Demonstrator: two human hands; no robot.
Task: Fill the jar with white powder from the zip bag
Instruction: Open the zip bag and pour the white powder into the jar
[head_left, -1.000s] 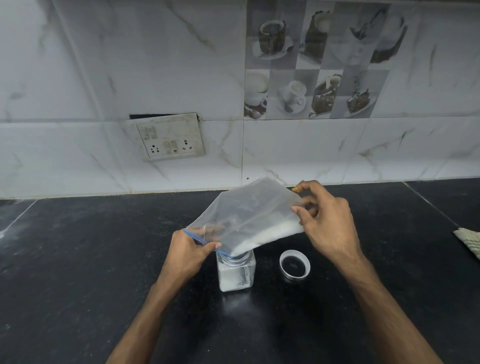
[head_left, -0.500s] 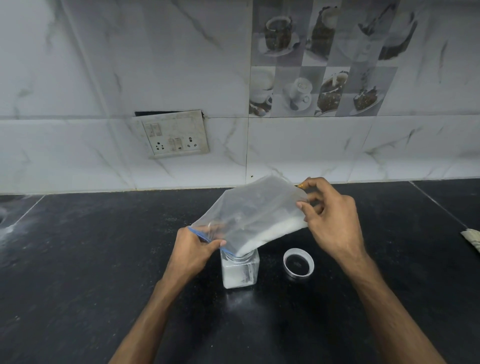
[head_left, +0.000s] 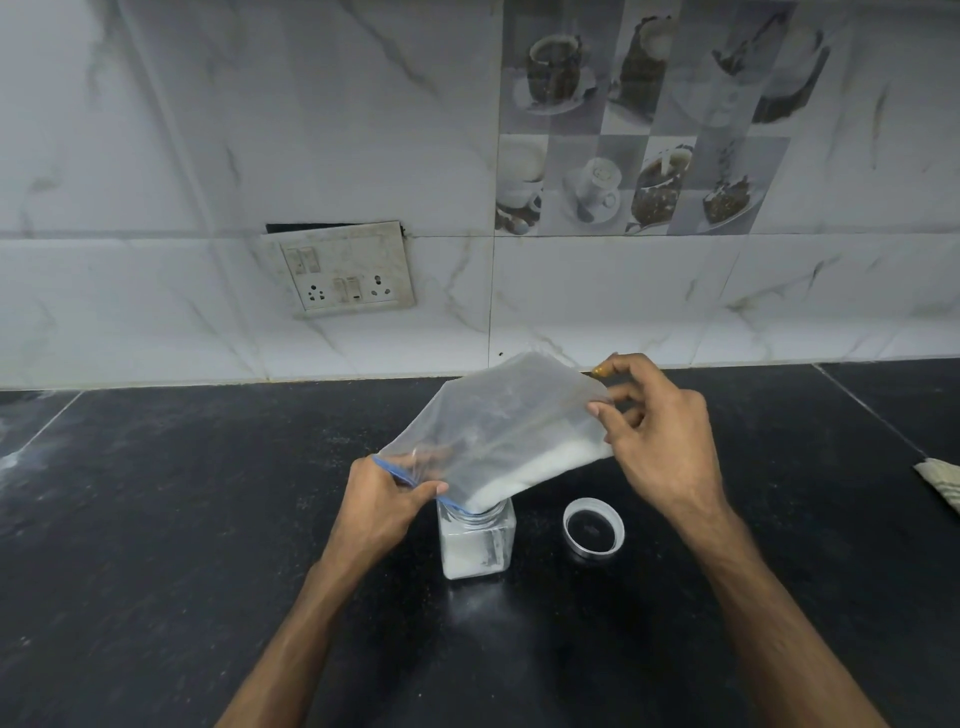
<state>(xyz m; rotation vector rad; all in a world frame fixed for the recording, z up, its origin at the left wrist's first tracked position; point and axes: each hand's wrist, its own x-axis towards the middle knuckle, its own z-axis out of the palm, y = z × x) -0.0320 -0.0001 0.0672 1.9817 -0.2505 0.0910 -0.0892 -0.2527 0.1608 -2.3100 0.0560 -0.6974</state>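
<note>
A clear zip bag (head_left: 498, 431) with a blue zip edge is tilted down to the left, its mouth resting over the open neck of a small square glass jar (head_left: 477, 545). White powder lies along the bag's lower edge and fills much of the jar. My left hand (head_left: 382, 501) pinches the bag's zip end just left of the jar's neck. My right hand (head_left: 660, 447) holds the bag's raised bottom corner, up and to the right. The jar's round lid (head_left: 593, 529) lies upside down on the counter, right of the jar.
The black stone counter (head_left: 182, 519) runs to a white tiled wall with a socket plate (head_left: 340, 273). A folded cloth (head_left: 943, 480) lies at the right edge. Some white dust marks the counter at far left.
Both hands and the bag keep nearly the same pose over the jar. The view has shifted slightly, and the powder has slid a little toward the bag's mouth.
</note>
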